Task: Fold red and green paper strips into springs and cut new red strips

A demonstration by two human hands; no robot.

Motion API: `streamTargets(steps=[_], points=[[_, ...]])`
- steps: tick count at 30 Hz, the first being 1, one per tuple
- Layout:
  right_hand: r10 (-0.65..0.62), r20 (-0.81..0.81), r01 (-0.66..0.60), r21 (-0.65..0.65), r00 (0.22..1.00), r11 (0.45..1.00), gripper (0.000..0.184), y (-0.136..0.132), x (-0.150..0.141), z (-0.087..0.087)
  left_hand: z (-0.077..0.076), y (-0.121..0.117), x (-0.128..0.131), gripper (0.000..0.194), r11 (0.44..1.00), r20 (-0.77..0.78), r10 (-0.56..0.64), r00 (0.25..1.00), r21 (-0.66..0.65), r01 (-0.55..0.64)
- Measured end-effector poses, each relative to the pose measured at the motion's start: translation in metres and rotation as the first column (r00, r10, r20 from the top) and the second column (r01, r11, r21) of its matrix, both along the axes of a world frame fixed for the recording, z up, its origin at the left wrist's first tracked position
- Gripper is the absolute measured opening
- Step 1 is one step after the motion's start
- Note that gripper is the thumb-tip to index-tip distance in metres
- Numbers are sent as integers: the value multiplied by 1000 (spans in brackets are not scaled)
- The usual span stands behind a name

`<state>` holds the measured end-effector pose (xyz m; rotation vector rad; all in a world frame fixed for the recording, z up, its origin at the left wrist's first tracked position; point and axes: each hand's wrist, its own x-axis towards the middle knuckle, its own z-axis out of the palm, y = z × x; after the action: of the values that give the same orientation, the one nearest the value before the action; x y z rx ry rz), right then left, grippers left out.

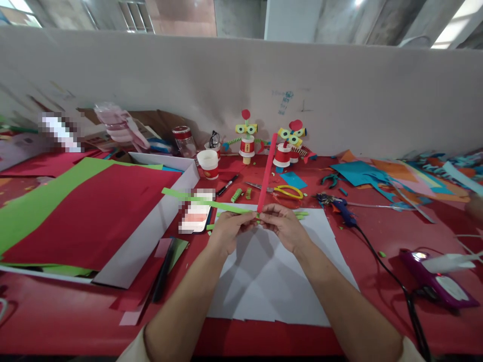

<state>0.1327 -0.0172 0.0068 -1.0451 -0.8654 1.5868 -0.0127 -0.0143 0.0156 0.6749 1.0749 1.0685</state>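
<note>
My left hand (231, 227) and my right hand (283, 224) meet above a white sheet of paper (275, 281) on the red table. Both pinch the joined ends of two paper strips. A green strip (196, 199) runs out to the left from my fingers. A red strip (267, 173) stands up and away from them toward the wall. More short green strips (302, 215) lie on the sheet just behind my right hand.
Two paper-cup robot figures (247, 143) (289, 146) stand by the wall. Yellow-handled scissors (283, 190), a black marker (227, 185), a blue glue gun (341, 206) with a black cord, a phone (196, 217), and large red and green sheets (75, 211) surround the work spot.
</note>
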Motion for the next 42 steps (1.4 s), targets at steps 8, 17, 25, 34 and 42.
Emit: streamTargets(steps=[8,17,25,34,42], points=[[47,-27,-48,-32,999,998,23,1,-1,0,-3,4,1,16,998,46,14,999,-61,-12],[22,-153,-41,-117,988,992,35,6,-2,-14,-10,6,5,9,996,55,76,996,-57,-72],[78,-181,-91,-66,980,994,24,8,-2,-18,-6,6,6,9,995,50,95,994,-46,-92],[38,-88,-37,13,995,999,12,8,-4,-13,-7,5,8,15,992,54,129,990,-5,-128],[33,-27,-30,97,999,995,13,6,-6,-10,-8,3,7,17,988,67,151,986,23,-153]])
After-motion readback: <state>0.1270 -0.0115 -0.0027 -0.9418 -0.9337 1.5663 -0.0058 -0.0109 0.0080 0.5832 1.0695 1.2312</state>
